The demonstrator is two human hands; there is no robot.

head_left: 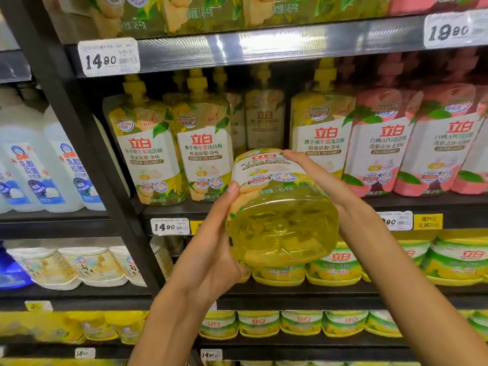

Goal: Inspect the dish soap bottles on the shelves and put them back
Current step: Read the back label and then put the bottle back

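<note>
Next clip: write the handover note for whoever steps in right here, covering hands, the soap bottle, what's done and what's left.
Left hand grips the base end of the yellow dish soap bottle; right hand holds its label side. Bottle is tipped, base toward the camera, in front of the gap in the yellow row on the middle shelf.
Done: bottle pulled and under inspection.
Left: finish checking, stand it back in that gap; the other bottles' status can't be told.

Head view — close, facing the shelves (264,46) straight on, slightly downward.

yellow soap bottle (281,207), tipped base-forward, before shelf
</note>
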